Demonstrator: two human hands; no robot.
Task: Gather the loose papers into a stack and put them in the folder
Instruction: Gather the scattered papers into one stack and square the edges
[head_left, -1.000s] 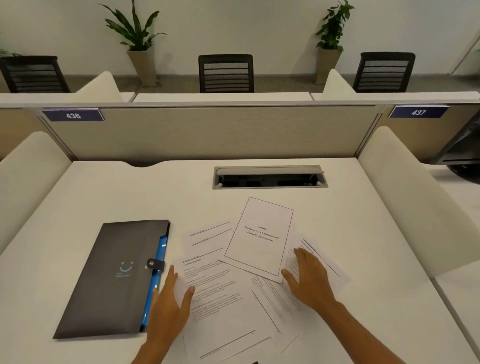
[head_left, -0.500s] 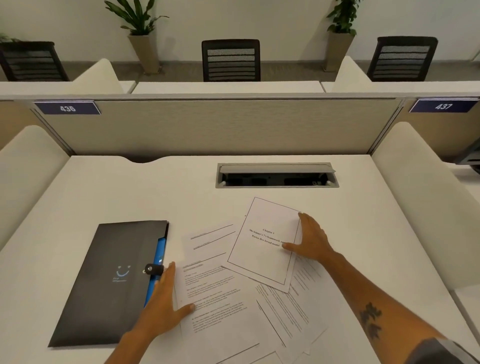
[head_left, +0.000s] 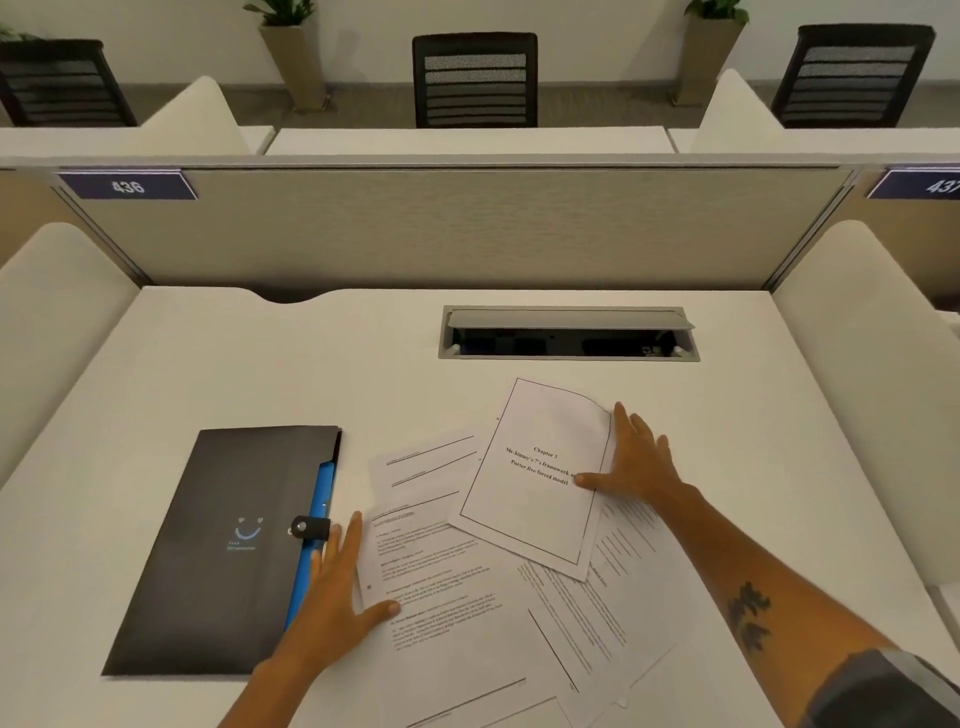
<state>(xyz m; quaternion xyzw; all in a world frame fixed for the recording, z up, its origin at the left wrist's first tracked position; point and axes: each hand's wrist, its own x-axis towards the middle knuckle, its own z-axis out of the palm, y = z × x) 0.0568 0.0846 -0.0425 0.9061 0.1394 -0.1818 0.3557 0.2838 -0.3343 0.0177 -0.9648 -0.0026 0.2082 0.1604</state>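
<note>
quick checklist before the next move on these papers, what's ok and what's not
1. Papers gathered into one stack: not ok, they lie fanned and overlapping.
2. Right hand on the title sheet: ok, fingers at its right edge, which curls up.
3. Left hand bracing the spread: ok, flat at its left edge, beside the folder.
4. Folder open to take papers: not ok, strap snapped shut.
5. Desk room to square the stack: ok.
6. Every sheet in view: cannot tell, some run past the bottom edge.
</note>
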